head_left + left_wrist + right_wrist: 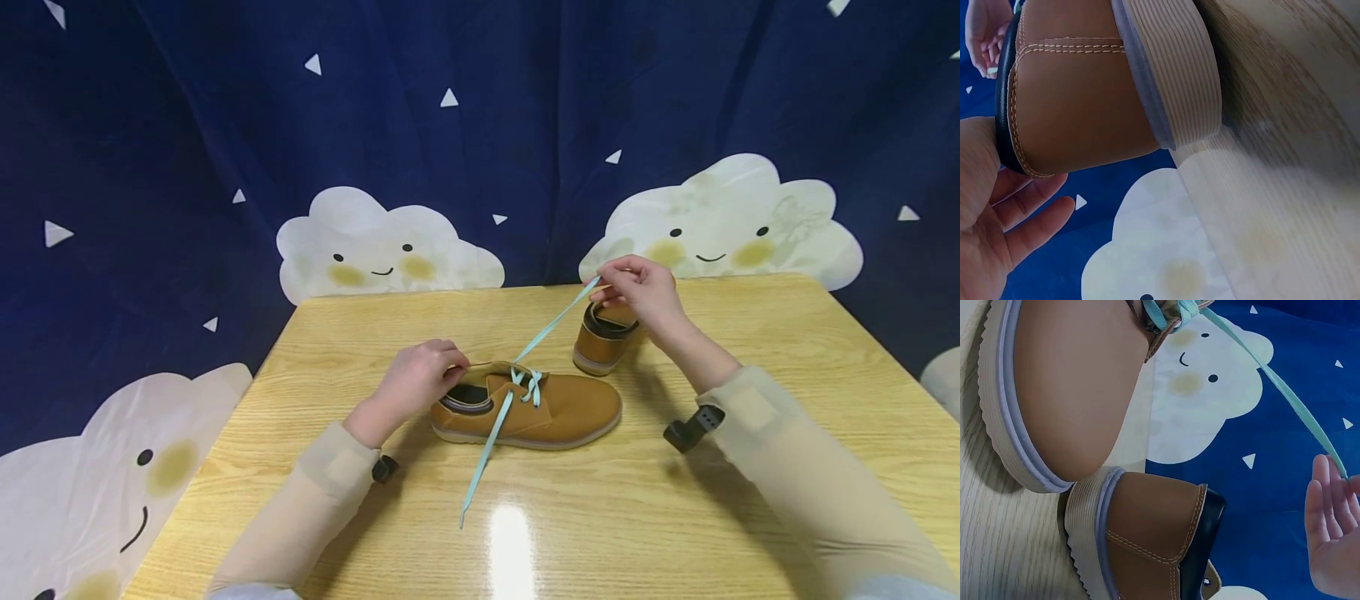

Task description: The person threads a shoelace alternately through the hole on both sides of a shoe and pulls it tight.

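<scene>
A brown leather shoe (pixel 577 408) lies on the table with its toe to the right. My left hand (pixel 422 375) holds the upper edge of its opening, thumb on one side and fingers on the other; the left wrist view shows the heel (pixel 1079 106) beside that hand. A light blue shoelace (pixel 555 321) runs from the eyelets up to my right hand (pixel 641 292), which pinches its end between thumb and fingertips. The other lace end (pixel 483 458) hangs over the shoe's near side onto the table. In the right wrist view the pinched lace (pixel 1285 394) is taut.
A second brown shoe (pixel 600 346) stands behind the first, partly covered by my right hand. Both stand on a light wooden table (pixel 360 325). A dark blue curtain (pixel 525 108) with white clouds hangs along the table's far edge.
</scene>
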### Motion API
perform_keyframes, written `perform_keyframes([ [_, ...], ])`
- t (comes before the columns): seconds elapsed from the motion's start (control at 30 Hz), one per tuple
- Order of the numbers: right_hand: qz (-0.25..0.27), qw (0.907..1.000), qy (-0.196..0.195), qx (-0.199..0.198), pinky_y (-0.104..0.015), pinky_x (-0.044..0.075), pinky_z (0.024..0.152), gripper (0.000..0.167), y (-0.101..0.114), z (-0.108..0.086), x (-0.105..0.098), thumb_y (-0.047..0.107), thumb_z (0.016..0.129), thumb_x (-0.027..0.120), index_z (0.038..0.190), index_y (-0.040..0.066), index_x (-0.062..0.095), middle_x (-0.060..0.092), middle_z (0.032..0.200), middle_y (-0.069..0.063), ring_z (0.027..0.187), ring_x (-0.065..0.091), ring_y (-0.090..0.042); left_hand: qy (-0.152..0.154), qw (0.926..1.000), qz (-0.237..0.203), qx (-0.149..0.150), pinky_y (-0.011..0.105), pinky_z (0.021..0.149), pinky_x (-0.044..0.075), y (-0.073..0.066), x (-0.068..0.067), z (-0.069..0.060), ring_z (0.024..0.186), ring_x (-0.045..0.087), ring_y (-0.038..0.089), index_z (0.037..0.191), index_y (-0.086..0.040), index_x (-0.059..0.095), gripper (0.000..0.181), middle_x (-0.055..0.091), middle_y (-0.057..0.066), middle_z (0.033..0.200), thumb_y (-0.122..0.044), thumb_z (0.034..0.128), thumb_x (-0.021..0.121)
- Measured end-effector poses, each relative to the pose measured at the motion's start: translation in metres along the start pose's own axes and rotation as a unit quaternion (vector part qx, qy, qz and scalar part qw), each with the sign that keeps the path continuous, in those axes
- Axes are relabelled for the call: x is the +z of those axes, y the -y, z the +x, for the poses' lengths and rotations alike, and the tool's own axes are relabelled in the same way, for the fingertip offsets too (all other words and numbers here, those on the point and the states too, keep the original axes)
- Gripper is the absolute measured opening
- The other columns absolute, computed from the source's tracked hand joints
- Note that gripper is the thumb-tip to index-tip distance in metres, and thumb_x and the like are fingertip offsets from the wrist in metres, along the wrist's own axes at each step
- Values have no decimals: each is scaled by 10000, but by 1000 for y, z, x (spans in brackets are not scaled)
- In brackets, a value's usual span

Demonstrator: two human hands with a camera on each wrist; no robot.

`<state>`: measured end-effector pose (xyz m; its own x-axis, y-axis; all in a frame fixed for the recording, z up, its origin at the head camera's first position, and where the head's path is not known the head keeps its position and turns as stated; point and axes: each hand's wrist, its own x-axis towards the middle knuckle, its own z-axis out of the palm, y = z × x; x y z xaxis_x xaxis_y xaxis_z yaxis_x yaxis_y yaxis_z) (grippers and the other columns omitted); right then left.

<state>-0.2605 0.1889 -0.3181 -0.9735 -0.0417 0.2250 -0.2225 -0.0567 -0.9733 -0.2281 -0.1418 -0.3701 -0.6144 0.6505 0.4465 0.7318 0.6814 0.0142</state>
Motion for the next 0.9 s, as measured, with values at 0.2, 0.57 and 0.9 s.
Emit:
perform_keyframes([
  [0.2,387,9992,-75,-26,-217,532,588,104,-2,0,-6,60,980,570,906,57,643,729,795,-4,635,687,-112,56,9999,135,-22,304,596,518,-2,-2,0,754,643,128,867,-132,750,65,664,-38,837,-87,824,768],
  [0.57,-141,9996,-171,164,-208,519,571,115,-4,7,-7,88,979,577,893,71,651,715,765,47,623,675,-86,-25,9999,116,37,308,584,516,-2,-2,0,742,637,133,862,-128,748,82,659,-34,829,-62,817,767],
  [0.9,-2527,9664,259,387,-269,493,561,260,-8,48,17,192,971,596,1008,-60,650,697,777,-18,624,617,-102,30,9999,106,-16,300,590,518,-3,-3,1,755,641,130,878,-128,751,88,670,-29,848,-58,824,760],
])
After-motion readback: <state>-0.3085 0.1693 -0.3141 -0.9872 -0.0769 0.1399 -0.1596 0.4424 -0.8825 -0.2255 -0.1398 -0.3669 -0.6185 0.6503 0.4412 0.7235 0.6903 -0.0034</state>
